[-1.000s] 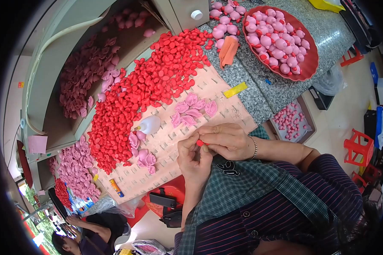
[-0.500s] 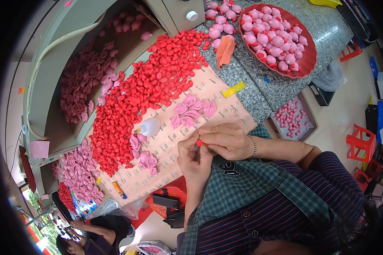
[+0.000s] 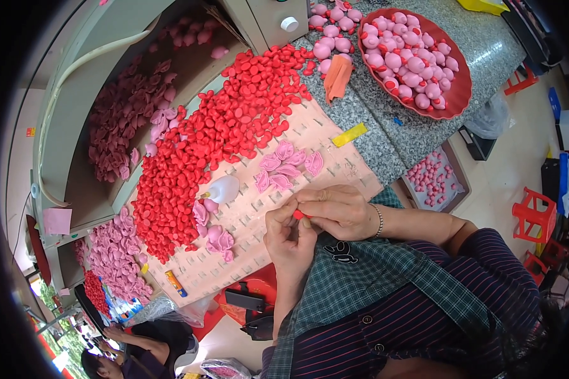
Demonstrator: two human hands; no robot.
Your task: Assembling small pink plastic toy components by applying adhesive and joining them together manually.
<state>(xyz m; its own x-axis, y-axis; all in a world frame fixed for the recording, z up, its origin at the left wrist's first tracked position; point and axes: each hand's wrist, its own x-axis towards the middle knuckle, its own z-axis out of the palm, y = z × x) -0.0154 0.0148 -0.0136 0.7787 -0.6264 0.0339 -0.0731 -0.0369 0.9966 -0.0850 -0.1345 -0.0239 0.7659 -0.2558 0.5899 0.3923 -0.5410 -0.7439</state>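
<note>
Both hands meet at the near edge of the pink mat (image 3: pixel 246 224). Between their fingertips is a small red rubbery-looking piece (image 3: pixel 298 215), mostly covered by fingers. My left hand (image 3: pixel 287 230) pinches it from the left. My right hand (image 3: pixel 338 211), with a bracelet at the wrist, closes on it from the right. Just beyond the hands lies a group of pink folded, petal-like pieces (image 3: pixel 287 170). Left of them is a white squeeze bottle (image 3: pixel 223 189) on its side, with more pink folded pieces (image 3: pixel 219 242) nearer me. A large heap of red pieces (image 3: pixel 171 196) spreads across the mat's far side.
A grey machine housing (image 3: pixel 76 114) holds darker pink pieces at the left. On the granite counter (image 3: pixel 367 136) stands a red scalloped bowl (image 3: pixel 458 95) full of pink-and-red figures, beside an orange cloth (image 3: pixel 338 77). Another person (image 3: pixel 133 350) sits at lower left.
The view has shifted very slightly. Both hands keep their pinch on the red piece, with hardly any finger movement.
</note>
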